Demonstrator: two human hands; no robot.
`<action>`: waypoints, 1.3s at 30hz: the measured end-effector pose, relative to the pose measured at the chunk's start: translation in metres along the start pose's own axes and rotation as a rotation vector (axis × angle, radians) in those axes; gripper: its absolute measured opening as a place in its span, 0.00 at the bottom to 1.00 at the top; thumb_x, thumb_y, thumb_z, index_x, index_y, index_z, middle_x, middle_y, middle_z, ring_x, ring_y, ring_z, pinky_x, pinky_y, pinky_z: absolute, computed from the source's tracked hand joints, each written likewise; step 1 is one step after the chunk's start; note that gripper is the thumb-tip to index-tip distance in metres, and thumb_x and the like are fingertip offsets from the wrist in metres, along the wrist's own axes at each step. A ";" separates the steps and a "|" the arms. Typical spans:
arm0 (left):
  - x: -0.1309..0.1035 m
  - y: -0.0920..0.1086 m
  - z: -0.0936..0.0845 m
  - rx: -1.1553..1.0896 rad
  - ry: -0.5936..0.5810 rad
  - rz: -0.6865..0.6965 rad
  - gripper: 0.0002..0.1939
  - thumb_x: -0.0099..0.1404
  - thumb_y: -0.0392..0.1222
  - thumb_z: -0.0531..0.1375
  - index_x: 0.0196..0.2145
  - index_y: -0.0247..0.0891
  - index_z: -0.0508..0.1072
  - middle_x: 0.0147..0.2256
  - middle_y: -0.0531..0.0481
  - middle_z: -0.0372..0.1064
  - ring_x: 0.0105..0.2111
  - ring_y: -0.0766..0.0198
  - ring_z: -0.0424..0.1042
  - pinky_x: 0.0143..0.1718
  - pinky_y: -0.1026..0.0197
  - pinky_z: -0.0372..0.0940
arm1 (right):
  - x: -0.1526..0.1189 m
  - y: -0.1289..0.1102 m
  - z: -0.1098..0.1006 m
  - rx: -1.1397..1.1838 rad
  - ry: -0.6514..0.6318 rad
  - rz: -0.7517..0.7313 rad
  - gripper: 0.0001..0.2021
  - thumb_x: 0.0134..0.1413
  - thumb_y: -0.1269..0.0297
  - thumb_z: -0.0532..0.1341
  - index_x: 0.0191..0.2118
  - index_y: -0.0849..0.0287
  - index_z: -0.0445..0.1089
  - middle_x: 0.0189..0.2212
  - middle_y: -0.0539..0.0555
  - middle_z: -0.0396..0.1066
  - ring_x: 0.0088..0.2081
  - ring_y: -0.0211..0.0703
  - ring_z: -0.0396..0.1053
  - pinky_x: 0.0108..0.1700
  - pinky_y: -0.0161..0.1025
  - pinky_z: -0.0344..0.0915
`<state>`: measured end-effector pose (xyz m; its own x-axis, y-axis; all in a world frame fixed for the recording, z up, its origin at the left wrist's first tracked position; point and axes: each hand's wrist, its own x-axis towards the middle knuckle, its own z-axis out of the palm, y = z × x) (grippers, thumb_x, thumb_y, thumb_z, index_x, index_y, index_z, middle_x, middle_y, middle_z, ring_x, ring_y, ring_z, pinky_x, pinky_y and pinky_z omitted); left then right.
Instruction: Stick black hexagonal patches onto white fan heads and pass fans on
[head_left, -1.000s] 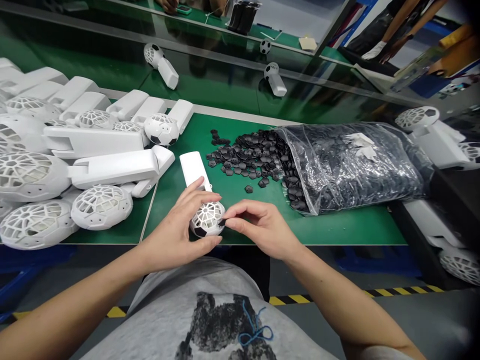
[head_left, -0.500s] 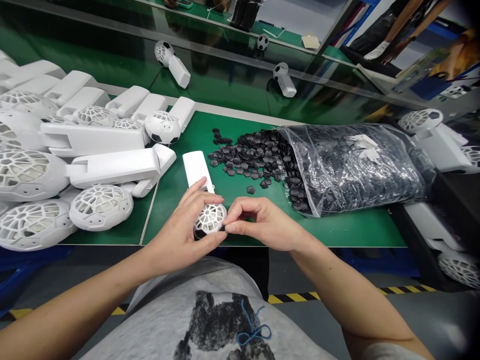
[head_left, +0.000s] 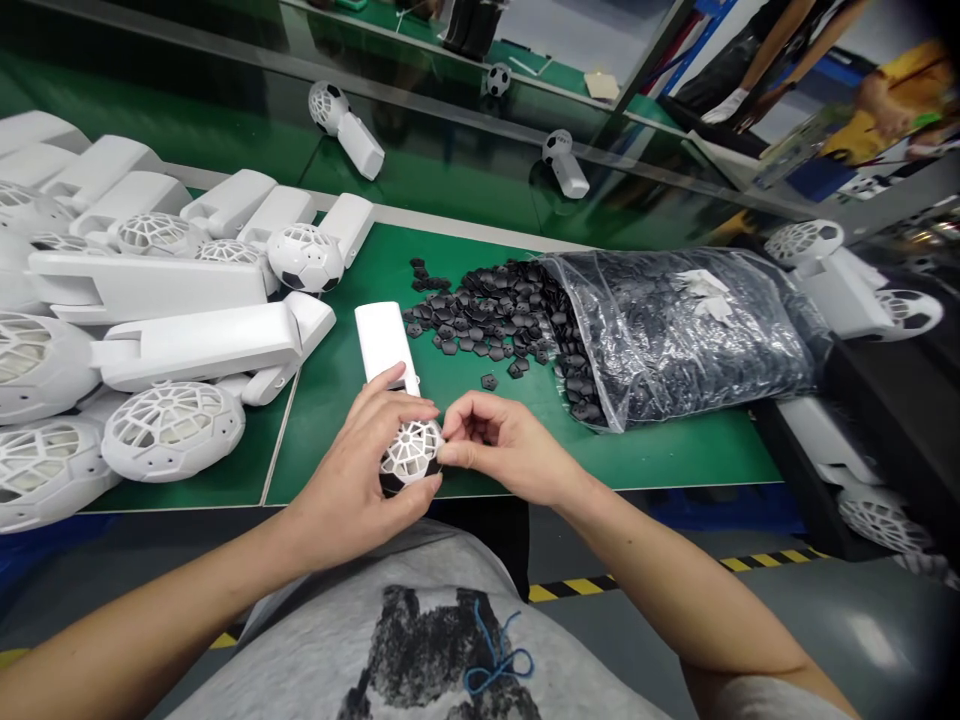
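Note:
In the head view my left hand (head_left: 360, 460) wraps round the round, football-patterned head of a white handheld fan (head_left: 411, 450), whose slotted grille faces up. Its white handle (head_left: 382, 345) points away from me on the green table. A black patch shows on the near side of the head, by my left thumb. My right hand (head_left: 499, 440) is closed in a pinch, its fingertips at the head's right edge; what they pinch is hidden. Beyond my hands lie many loose black pentagon pieces (head_left: 487, 320), spilling from a clear plastic bag (head_left: 675, 340).
White fans (head_left: 180, 430) are piled on the left side of the table. More fans (head_left: 840, 280) lie at the far right by a dark box. Behind a glossy dark green strip, a person's arms (head_left: 780, 60) show at the upper right.
The view has shifted slightly, so most things sit a little further left. My left hand still holds the fan, and my right fingertips have moved slightly up along the head's right edge.

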<state>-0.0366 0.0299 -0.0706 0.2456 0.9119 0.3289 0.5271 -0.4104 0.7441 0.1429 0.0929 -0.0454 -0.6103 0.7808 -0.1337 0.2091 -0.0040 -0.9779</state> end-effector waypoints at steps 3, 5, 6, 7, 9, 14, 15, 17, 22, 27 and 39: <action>-0.003 0.000 -0.003 0.004 -0.012 -0.011 0.22 0.55 0.44 0.63 0.46 0.42 0.60 0.47 0.45 0.62 0.61 0.49 0.45 0.57 0.44 0.52 | 0.003 0.007 -0.022 -0.367 0.256 -0.178 0.01 0.51 0.67 0.63 0.31 0.58 0.70 0.30 0.50 0.67 0.32 0.37 0.64 0.35 0.36 0.62; -0.007 0.001 -0.006 -0.008 -0.033 0.009 0.21 0.56 0.43 0.63 0.45 0.43 0.61 0.48 0.46 0.61 0.60 0.49 0.47 0.56 0.44 0.52 | 0.005 0.015 -0.035 -0.649 0.340 -0.248 0.04 0.53 0.69 0.62 0.36 0.57 0.72 0.34 0.52 0.68 0.36 0.40 0.66 0.40 0.39 0.64; -0.010 0.002 -0.008 0.001 -0.039 0.005 0.19 0.56 0.43 0.62 0.45 0.43 0.62 0.49 0.46 0.58 0.59 0.49 0.48 0.56 0.44 0.53 | 0.005 0.019 -0.039 -0.761 0.327 -0.270 0.05 0.53 0.69 0.61 0.38 0.57 0.72 0.35 0.53 0.68 0.37 0.42 0.66 0.42 0.40 0.64; -0.012 0.003 -0.010 0.019 -0.041 -0.019 0.19 0.56 0.42 0.62 0.45 0.44 0.63 0.49 0.45 0.56 0.58 0.49 0.49 0.55 0.44 0.53 | 0.006 0.022 -0.041 -0.855 0.296 -0.294 0.07 0.54 0.68 0.61 0.39 0.58 0.72 0.36 0.55 0.68 0.39 0.43 0.66 0.43 0.42 0.64; -0.017 0.006 -0.013 0.056 -0.043 -0.111 0.20 0.55 0.43 0.61 0.46 0.46 0.64 0.48 0.45 0.52 0.54 0.50 0.53 0.52 0.46 0.58 | 0.006 0.028 -0.041 -1.020 0.251 -0.337 0.07 0.57 0.68 0.58 0.40 0.60 0.72 0.37 0.57 0.69 0.41 0.46 0.65 0.44 0.43 0.64; -0.023 0.009 -0.025 0.004 -0.082 -0.202 0.21 0.55 0.41 0.59 0.48 0.48 0.64 0.46 0.48 0.54 0.46 0.58 0.61 0.45 0.57 0.63 | 0.010 0.026 -0.033 -1.369 0.171 -0.319 0.12 0.60 0.72 0.51 0.43 0.65 0.70 0.38 0.63 0.69 0.39 0.51 0.65 0.40 0.46 0.65; -0.024 0.009 -0.029 -0.001 -0.088 -0.203 0.22 0.55 0.40 0.59 0.48 0.48 0.64 0.46 0.48 0.55 0.46 0.57 0.61 0.45 0.57 0.62 | 0.011 0.025 -0.033 -1.398 0.166 -0.308 0.12 0.60 0.73 0.50 0.43 0.66 0.69 0.39 0.65 0.68 0.40 0.52 0.65 0.41 0.47 0.65; -0.025 0.007 -0.036 -0.012 -0.109 -0.221 0.23 0.54 0.39 0.59 0.49 0.48 0.63 0.49 0.48 0.56 0.48 0.56 0.61 0.45 0.58 0.62 | 0.012 0.022 -0.037 -1.379 0.176 -0.292 0.13 0.59 0.76 0.50 0.44 0.68 0.68 0.39 0.66 0.68 0.41 0.53 0.66 0.42 0.48 0.65; -0.029 0.002 -0.045 -0.105 -0.096 -0.305 0.23 0.56 0.39 0.58 0.50 0.47 0.63 0.52 0.47 0.58 0.49 0.55 0.63 0.44 0.59 0.64 | 0.005 0.011 -0.032 -0.810 0.260 -0.315 0.06 0.56 0.71 0.58 0.39 0.60 0.69 0.35 0.55 0.71 0.37 0.45 0.69 0.40 0.42 0.66; -0.030 -0.002 -0.047 -0.141 -0.072 -0.284 0.22 0.55 0.38 0.59 0.49 0.45 0.64 0.51 0.47 0.59 0.49 0.56 0.63 0.47 0.57 0.63 | -0.003 -0.007 0.006 -0.402 -0.026 -0.375 0.02 0.53 0.69 0.61 0.32 0.56 0.71 0.32 0.50 0.72 0.35 0.39 0.69 0.39 0.37 0.66; -0.027 0.003 -0.040 -0.125 -0.006 -0.280 0.22 0.52 0.34 0.59 0.46 0.40 0.62 0.48 0.47 0.61 0.48 0.58 0.63 0.50 0.56 0.61 | 0.010 0.000 0.038 -0.426 -0.127 -0.600 0.02 0.53 0.69 0.62 0.32 0.56 0.72 0.32 0.51 0.71 0.35 0.38 0.69 0.38 0.36 0.66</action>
<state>-0.0740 0.0049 -0.0544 0.1096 0.9891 0.0981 0.4709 -0.1386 0.8712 0.1072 0.0771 -0.0527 -0.7910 0.4942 0.3607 0.0743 0.6628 -0.7451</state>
